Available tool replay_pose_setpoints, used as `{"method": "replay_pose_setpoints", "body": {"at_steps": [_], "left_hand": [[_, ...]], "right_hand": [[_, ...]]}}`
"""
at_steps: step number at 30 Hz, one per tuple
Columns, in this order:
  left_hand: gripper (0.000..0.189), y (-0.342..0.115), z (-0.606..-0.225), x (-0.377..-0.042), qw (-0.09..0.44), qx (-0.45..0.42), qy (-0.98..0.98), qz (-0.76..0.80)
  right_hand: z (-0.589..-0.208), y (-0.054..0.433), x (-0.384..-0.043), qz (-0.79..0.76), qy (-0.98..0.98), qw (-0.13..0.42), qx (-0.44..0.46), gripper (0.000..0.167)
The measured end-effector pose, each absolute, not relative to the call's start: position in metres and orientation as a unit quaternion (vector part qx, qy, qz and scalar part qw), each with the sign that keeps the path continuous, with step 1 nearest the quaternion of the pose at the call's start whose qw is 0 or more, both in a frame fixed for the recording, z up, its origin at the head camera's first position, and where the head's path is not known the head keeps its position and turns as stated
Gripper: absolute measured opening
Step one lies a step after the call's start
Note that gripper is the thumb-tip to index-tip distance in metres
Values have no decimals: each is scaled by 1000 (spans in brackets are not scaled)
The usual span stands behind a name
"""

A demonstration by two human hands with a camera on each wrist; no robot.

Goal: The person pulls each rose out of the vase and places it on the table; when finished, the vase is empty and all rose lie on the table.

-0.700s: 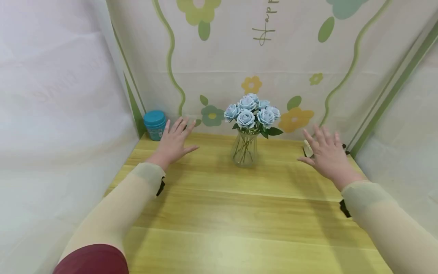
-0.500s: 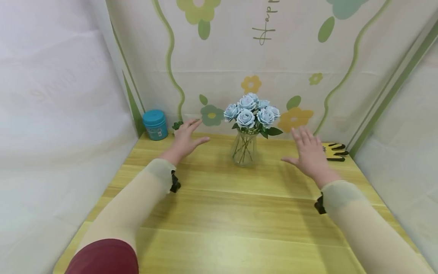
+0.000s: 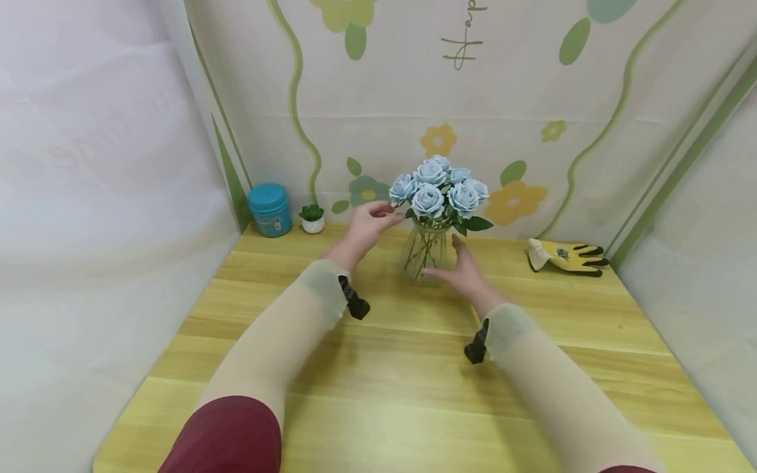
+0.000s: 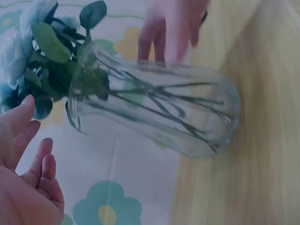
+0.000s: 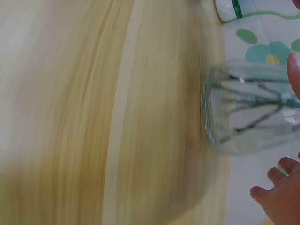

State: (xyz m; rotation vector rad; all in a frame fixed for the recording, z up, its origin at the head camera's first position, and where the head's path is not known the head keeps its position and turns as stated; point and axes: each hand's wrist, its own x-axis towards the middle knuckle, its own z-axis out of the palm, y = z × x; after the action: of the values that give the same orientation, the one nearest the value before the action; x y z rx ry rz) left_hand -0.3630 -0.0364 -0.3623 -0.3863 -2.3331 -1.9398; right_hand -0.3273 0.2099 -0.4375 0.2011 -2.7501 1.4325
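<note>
Glass forms the one vase (image 3: 416,255) standing on one table (image 3: 384,394), with seven visible blue roses (image 3: 428,199) by our count. Our left hand (image 3: 367,226), fingers loosely bent, is left of its mouth; our right hand (image 3: 467,272) spreads wide at its right side, contact unclear. One jar (image 3: 269,211) and one potted plant (image 3: 312,220) stand left of it, one glove (image 3: 568,256) right.

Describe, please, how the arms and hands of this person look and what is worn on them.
The left hand and right hand are bare, without gloves. Pale beige sleeves end in grey-green cuffs; dark red cloth shows higher up. A black device sits beside each cuff.
</note>
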Motion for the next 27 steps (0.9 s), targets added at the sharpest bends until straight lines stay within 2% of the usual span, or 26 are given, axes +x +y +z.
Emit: {"method": "replay_pose_setpoints", "body": {"at_steps": [7,13,22,27], "left_hand": [[28,-15,-358,-368,74,-110,-719,-682],[25,-3,-358,-369,97,-98,-709,-692],[21,4,-354,-367,117,-86,-696,-704],[19,4,-348,-371,146,-96,-692,-701]], "right_hand": [[-434,179,-336,538,-840,64,37,108],[-435,167,-343,543,-834,96,19,107],[-444,164,-350,551,-828,107,-4,98],[-448,164,-351,540,-835,106,-13,98]]}}
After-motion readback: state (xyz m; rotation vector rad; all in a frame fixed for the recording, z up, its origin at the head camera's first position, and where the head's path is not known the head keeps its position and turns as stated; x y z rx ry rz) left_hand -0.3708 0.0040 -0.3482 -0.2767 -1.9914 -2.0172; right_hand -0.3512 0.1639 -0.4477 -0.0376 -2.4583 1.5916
